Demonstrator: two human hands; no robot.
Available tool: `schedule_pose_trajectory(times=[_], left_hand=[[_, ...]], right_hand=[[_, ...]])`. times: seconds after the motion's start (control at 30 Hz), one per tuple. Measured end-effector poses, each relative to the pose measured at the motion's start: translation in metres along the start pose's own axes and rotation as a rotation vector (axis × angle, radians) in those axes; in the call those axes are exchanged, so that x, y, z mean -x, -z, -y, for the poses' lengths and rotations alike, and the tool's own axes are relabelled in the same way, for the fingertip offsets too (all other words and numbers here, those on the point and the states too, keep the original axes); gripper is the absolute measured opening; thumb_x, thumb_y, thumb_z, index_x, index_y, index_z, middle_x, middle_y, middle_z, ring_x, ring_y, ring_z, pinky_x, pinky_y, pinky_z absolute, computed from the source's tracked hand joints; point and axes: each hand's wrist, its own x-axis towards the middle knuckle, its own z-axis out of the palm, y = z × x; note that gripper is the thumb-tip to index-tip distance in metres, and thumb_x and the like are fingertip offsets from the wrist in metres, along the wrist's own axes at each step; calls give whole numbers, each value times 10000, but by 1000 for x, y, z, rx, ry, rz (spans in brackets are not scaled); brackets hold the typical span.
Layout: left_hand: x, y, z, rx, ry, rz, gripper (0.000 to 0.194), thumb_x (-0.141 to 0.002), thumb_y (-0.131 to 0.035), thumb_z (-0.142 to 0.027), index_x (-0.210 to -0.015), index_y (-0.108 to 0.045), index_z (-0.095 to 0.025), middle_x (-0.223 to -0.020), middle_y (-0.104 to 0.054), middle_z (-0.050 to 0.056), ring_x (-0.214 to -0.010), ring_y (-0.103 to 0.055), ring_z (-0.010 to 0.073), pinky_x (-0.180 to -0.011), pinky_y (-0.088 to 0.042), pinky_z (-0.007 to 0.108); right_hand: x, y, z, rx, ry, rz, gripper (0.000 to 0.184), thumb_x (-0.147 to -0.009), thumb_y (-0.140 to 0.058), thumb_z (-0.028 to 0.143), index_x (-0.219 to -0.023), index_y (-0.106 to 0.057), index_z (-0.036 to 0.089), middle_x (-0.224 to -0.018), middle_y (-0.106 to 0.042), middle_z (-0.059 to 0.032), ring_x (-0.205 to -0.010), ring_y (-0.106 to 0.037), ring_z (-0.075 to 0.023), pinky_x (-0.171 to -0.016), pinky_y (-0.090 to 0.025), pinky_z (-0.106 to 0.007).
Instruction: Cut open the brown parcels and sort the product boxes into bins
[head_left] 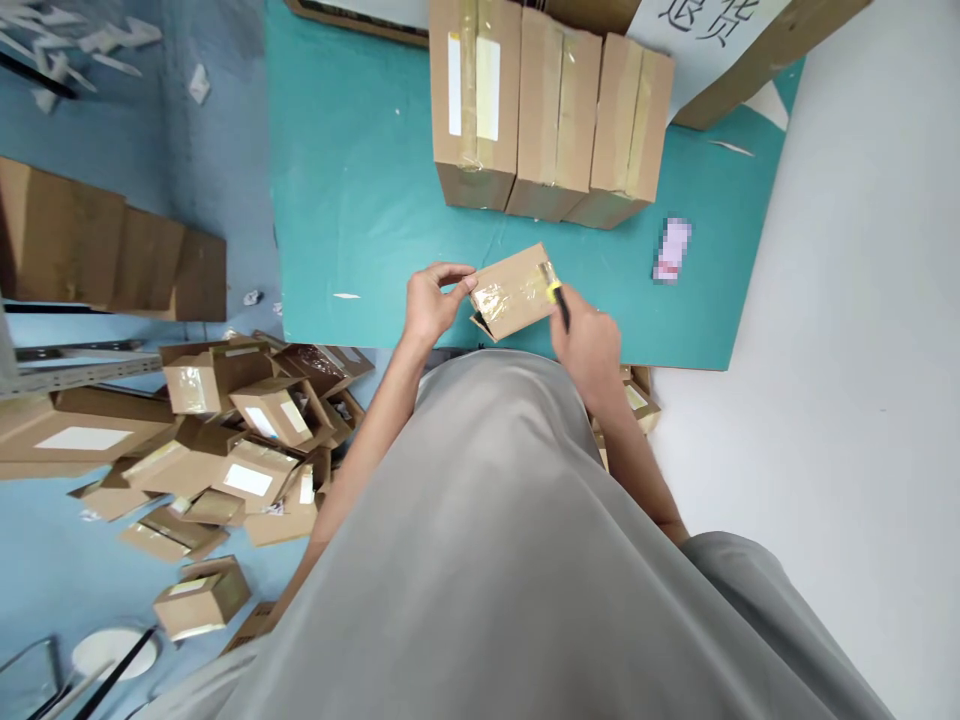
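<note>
A small cardboard box (517,285) with clear tape across it is held above the near edge of the green table, a flap loose at its lower left corner. Fingers and thumb of my left hand (435,303) pinch the box's left end. In my right hand (589,340) is a yellow and black box cutter (556,291), its tip at the taped right end of the box. Whether the blade touches the tape I cannot tell.
Three taped cartons (555,110) stand at the back of the green table (345,180). A blurred pink packet (672,250) lies to the right. Many opened cartons (247,440) are heaped on the floor at left. A white wall (862,300) bounds the right.
</note>
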Motion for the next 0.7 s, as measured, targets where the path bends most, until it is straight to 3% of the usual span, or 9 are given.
schedule_pose_trajectory(times=[0.07, 0.2, 0.3, 0.37, 0.5, 0.7], left_hand=[[-1, 0, -2, -26, -13, -5, 318, -947, -755, -431, -1130, -823, -179, -1175, -824, 107, -1134, -787, 282, -1086, -642, 437], [1, -6, -18, -146, -94, -6, 342, -1008, -673, -413, -1261, -803, -222, -1310, -785, 127, -1288, -733, 333, -1205, -577, 531], [8, -25, -36, -296, -268, 88, 379, -1047, -656, -413, -1399, -759, -314, -1561, -675, 104, -1583, -522, 383, -1400, -300, 659], [13, -41, -45, -357, -381, 211, 394, -1069, -638, -443, -1441, -735, -358, -1649, -612, 74, -1681, -397, 390, -1429, -156, 709], [16, -61, -51, -386, -463, 362, 432, -1088, -600, -524, -1471, -720, -364, -1674, -599, 73, -1722, -335, 396, -1427, -100, 735], [14, -58, -48, -399, -452, 371, 434, -1093, -587, -502, -1486, -707, -363, -1721, -565, 70, -1743, -299, 390, -1435, -80, 715]], right_hand=[[-16, -10, -28, -128, -58, -113, 519, -1198, -351, 441, -1532, -630, 158, -1188, -841, -194, -996, -812, -331, -908, -576, -383], [-27, -32, -52, -277, -87, -66, 509, -1194, -343, 431, -1485, -653, 152, -1126, -851, -156, -898, -830, -288, -866, -584, -337], [-18, -37, -49, -269, -117, -59, 504, -1198, -352, 421, -1524, -633, 159, -1195, -847, -158, -978, -835, -293, -907, -579, -336], [-12, -35, -46, -255, -121, -45, 517, -1198, -343, 413, -1554, -625, 165, -1229, -847, -161, -1034, -829, -304, -935, -576, -346], [-11, -23, -42, -160, -87, 13, 546, -1193, -339, 378, -1631, -592, 175, -1356, -823, -183, -1167, -795, -340, -995, -560, -377], [-20, -7, -34, 4, -73, 108, 587, -1192, -321, 343, -1734, -491, 196, -1438, -788, -193, -1216, -774, -343, -1011, -545, -389]])
